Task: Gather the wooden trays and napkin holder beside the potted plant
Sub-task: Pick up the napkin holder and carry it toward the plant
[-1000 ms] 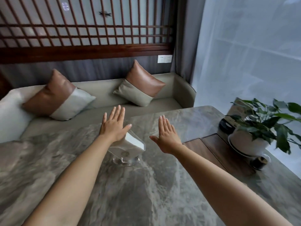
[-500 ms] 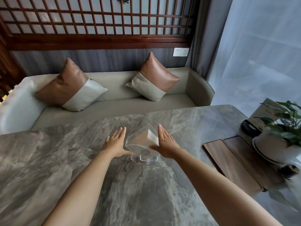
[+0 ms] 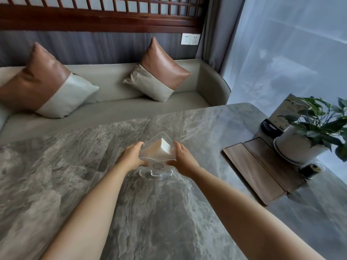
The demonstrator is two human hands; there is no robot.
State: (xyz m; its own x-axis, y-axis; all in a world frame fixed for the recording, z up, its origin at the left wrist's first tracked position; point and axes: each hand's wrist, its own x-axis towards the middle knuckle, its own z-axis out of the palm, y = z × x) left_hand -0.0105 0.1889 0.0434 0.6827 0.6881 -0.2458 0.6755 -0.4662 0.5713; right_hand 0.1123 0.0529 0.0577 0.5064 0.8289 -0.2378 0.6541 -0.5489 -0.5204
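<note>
A clear plastic napkin holder with white napkins stands on its round base in the middle of the grey marble table. My left hand grips its left side and my right hand grips its right side. Two flat wooden trays lie side by side at the right: the nearer tray and the farther tray. Just beyond them stands the potted plant in a white pot on a saucer.
A small dark jar sits in front of the pot, and a black round object with a printed card stands behind it. A grey sofa with two brown-and-grey cushions runs along the table's far edge. A sheer curtain hangs at right.
Both hands have closed in from apart and now grip the napkin holder's sides. The view has tilted down and shifted, bringing the trays and plant more into view.
</note>
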